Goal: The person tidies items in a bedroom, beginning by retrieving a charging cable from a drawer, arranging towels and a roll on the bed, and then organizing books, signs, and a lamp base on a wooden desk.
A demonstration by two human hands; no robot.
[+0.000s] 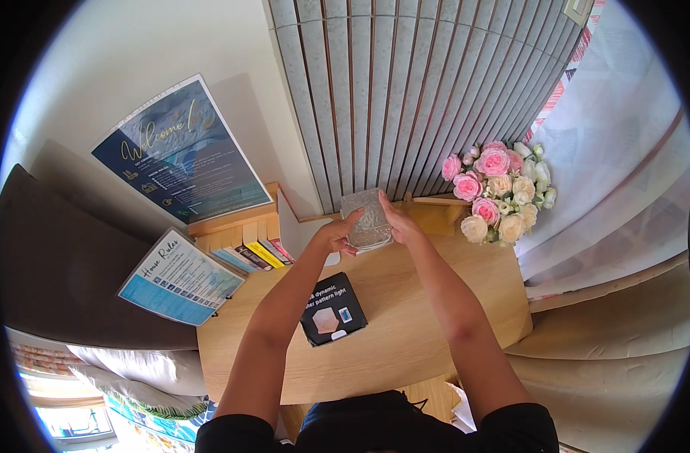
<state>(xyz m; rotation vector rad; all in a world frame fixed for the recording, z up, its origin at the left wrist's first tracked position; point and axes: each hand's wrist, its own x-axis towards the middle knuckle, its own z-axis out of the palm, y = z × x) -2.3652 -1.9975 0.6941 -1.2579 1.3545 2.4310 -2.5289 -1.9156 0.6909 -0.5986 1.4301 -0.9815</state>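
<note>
A clear, ripple-textured block, seemingly a lamp [369, 212], is held between my two hands near the back of the wooden table [396, 340]. My left hand [339, 233] grips its left side, thumb laid across the top face. On the opposite side, my right hand [400, 219] presses along the edge with the thumb pointing away from me. Whether the block's underside touches the tabletop I cannot tell. Closer to my body lies a black product box [333, 310], printed with a light and a small remote; my left forearm covers part of its left edge.
Several books [257, 249] stand in a wooden holder at the left, below a welcome sign [181, 153]. A house-rules sheet [181, 280] leans nearby. Artificial roses [500, 192] fill the back right corner beside a sheer curtain [611, 170]. Grey slatted panelling [401, 85] rises behind.
</note>
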